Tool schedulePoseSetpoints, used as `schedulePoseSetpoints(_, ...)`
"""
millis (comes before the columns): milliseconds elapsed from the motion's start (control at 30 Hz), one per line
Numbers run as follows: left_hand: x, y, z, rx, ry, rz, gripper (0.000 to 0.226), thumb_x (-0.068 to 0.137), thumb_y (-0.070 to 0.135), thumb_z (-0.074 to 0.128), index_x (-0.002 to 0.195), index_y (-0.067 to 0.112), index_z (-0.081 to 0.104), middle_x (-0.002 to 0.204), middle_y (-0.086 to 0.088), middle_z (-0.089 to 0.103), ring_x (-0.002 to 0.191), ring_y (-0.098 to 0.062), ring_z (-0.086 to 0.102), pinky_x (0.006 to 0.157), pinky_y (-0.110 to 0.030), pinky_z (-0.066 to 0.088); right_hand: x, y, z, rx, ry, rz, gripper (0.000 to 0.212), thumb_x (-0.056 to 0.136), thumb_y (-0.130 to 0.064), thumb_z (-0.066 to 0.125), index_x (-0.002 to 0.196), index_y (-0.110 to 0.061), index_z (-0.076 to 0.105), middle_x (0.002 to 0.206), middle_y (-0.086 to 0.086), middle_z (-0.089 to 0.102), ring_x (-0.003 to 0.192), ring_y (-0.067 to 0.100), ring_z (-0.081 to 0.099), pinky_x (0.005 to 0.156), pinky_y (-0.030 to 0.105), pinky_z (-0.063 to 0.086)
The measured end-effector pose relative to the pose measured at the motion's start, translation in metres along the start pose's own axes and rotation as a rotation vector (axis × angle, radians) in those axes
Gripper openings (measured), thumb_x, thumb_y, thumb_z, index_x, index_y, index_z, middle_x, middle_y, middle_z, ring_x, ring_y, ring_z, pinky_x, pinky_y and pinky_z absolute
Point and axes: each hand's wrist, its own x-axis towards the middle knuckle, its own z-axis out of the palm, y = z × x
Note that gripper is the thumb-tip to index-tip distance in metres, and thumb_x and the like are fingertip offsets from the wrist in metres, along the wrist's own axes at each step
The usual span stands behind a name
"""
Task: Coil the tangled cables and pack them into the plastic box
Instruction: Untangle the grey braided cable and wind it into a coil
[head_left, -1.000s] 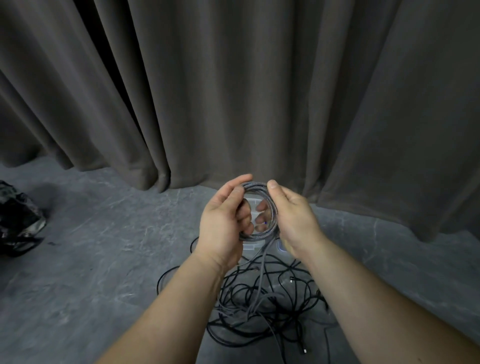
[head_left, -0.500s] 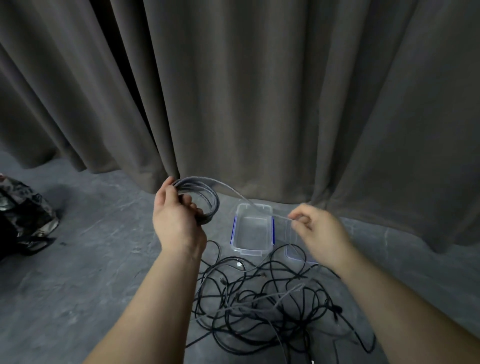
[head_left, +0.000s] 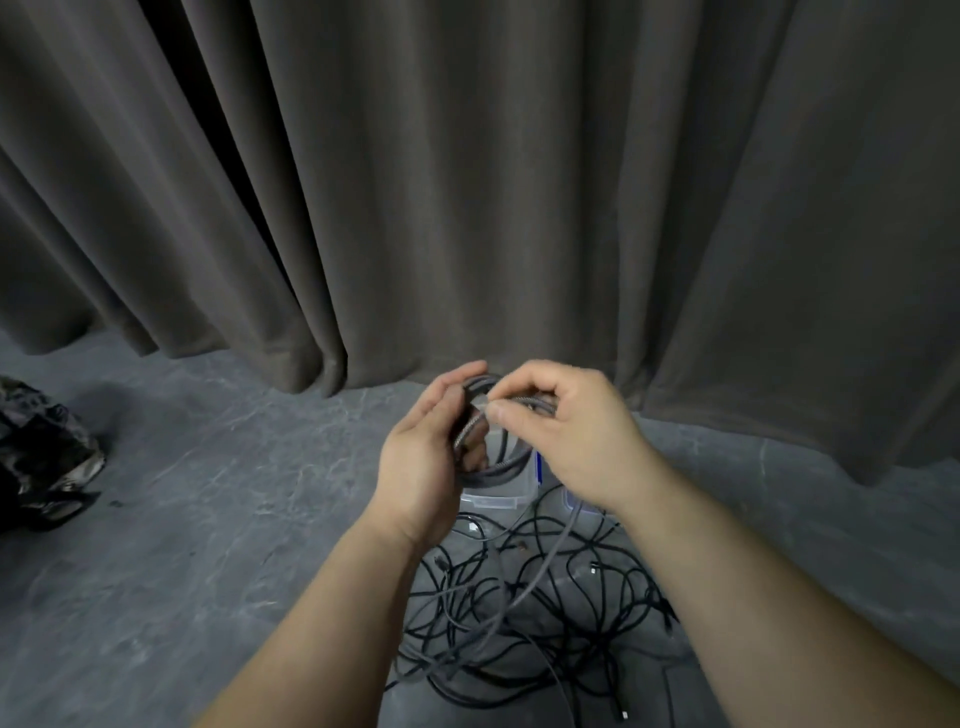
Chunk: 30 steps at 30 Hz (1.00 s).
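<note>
- Gripping the grey coil (head_left: 493, 457) in the left hand (head_left: 421, 467), fingers curled round it, above the plastic box (head_left: 498, 501).
- Pinching the loose strand, the right hand (head_left: 566, 431) is laying another loop; keeping loops even should prevent snags from the tangled cables (head_left: 519, 623) on the floor.

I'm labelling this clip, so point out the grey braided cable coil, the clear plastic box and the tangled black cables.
grey braided cable coil (head_left: 511, 470), head view, lower loop
clear plastic box (head_left: 496, 502), head view, near rim
tangled black cables (head_left: 587, 613), head view, pile's middle

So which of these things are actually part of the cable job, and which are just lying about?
Part of the job:
grey coil, gripped by left hand and right hand
tangled cables
plastic box

Lying about:
dark bag
curtain
</note>
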Motion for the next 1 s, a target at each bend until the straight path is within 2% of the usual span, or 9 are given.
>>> schedulePoseSetpoints(133, -0.005, -0.001, 0.013, -0.045, -0.097, -0.109, 0.037, 0.103, 0.031, 0.032, 0.114, 0.012, 0.061, 0.054, 0.003, 0.034, 0.045, -0.008, 0.024, 0.044, -0.019, 0.028, 0.003, 0.012, 0.000, -0.081, 0.248, 0.165, 0.039, 0.062, -0.042, 0.083, 0.064, -0.020, 0.051, 0.048, -0.013, 0.047, 0.047, 0.003, 0.040, 0.050, 0.026, 0.035)
schedulePoseSetpoints(267, -0.006, -0.003, 0.014, -0.037, -0.125, -0.114, 0.032, 0.100, 0.029, 0.038, 0.114, 0.012, 0.060, 0.054, 0.004, 0.032, 0.044, -0.007, 0.022, 0.043, -0.018, 0.024, 0.004, 0.018, -0.002, -0.058, 0.342, 0.215, 0.050, 0.061, -0.045, 0.085, 0.058, -0.018, 0.042, 0.047, -0.011, 0.036, 0.046, 0.005, 0.029, 0.047, 0.026, 0.027)
schedulePoseSetpoints(433, -0.007, -0.001, 0.019, -0.072, -0.087, -0.112, 0.024, 0.100, 0.021, 0.041, 0.109, 0.012, 0.061, 0.050, 0.005, 0.031, 0.040, -0.005, 0.023, 0.038, -0.016, 0.024, 0.006, 0.025, -0.007, 0.250, 0.377, 0.232, 0.039, 0.068, -0.039, 0.081, 0.058, -0.019, 0.050, 0.053, -0.001, 0.044, 0.052, 0.013, 0.036, 0.051, 0.029, 0.032)
schedulePoseSetpoints(533, -0.002, 0.000, 0.016, -0.147, 0.038, -0.068, 0.023, 0.102, 0.019, 0.041, 0.107, 0.012, 0.062, 0.049, 0.005, 0.029, 0.039, -0.005, 0.022, 0.037, -0.015, 0.024, 0.004, 0.026, -0.010, 0.386, 0.301, 0.236, 0.016, 0.081, -0.014, 0.073, 0.068, -0.016, 0.064, 0.057, -0.002, 0.060, 0.051, 0.007, 0.049, 0.052, 0.025, 0.041)
schedulePoseSetpoints(633, 0.002, 0.002, 0.012, -0.228, 0.120, -0.027, 0.022, 0.102, 0.021, 0.042, 0.105, 0.014, 0.062, 0.048, 0.006, 0.027, 0.038, -0.005, 0.021, 0.036, -0.016, 0.023, -0.005, 0.028, -0.008, 0.224, 0.267, 0.171, 0.017, 0.082, -0.010, 0.072, 0.076, -0.025, 0.071, 0.069, -0.009, 0.071, 0.064, 0.001, 0.062, 0.065, 0.023, 0.051)
schedulePoseSetpoints(767, -0.004, 0.001, 0.017, -0.158, 0.031, -0.050, 0.023, 0.087, 0.027, 0.057, 0.105, 0.013, 0.062, 0.049, 0.006, 0.026, 0.040, -0.005, 0.021, 0.038, -0.017, 0.023, -0.007, 0.030, -0.007, 0.058, 0.441, 0.076, 0.009, 0.082, -0.014, 0.073, 0.085, -0.021, 0.077, 0.081, -0.004, 0.072, 0.075, 0.003, 0.066, 0.071, 0.016, 0.049)
schedulePoseSetpoints(867, -0.009, -0.003, 0.022, -0.100, -0.049, -0.054, 0.016, 0.093, 0.009, 0.052, 0.107, 0.010, 0.061, 0.048, 0.006, 0.028, 0.038, -0.005, 0.023, 0.037, -0.017, 0.026, -0.004, 0.028, -0.009, 0.065, 0.478, 0.073, 0.010, 0.083, -0.014, 0.072, 0.086, -0.022, 0.077, 0.083, -0.003, 0.071, 0.078, 0.005, 0.067, 0.075, 0.019, 0.051)
schedulePoseSetpoints(933, -0.008, -0.004, 0.022, -0.109, -0.026, -0.041, 0.017, 0.097, 0.006, 0.048, 0.106, 0.011, 0.061, 0.049, 0.006, 0.028, 0.039, -0.005, 0.023, 0.038, -0.017, 0.026, -0.004, 0.030, -0.006, 0.031, 0.442, 0.085, 0.011, 0.085, -0.015, 0.070, 0.091, -0.023, 0.076, 0.086, -0.002, 0.070, 0.081, 0.007, 0.067, 0.077, 0.020, 0.050)
schedulePoseSetpoints(1000, -0.005, -0.002, 0.018, -0.126, 0.035, -0.012, 0.018, 0.098, 0.008, 0.046, 0.108, 0.012, 0.061, 0.050, 0.006, 0.029, 0.040, -0.006, 0.024, 0.039, -0.018, 0.026, -0.005, 0.032, 0.000, -0.036, 0.310, 0.107, 0.022, 0.088, -0.025, 0.066, 0.110, -0.024, 0.071, 0.099, -0.002, 0.067, 0.091, 0.010, 0.066, 0.085, 0.027, 0.052)
